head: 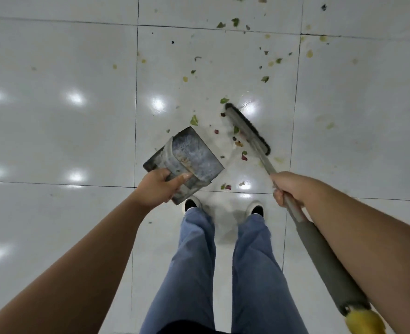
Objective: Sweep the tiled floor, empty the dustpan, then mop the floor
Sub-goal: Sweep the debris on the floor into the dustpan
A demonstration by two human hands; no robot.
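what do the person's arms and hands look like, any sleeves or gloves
Both forearms are bare as far as the frame shows, with no sleeve in view. The left hand and the right hand wear no gloves, and no watch, ring or bracelet shows on either wrist or hand. A pale, longish nail shows on the left thumb. Lower down, the person wears blue trousers.
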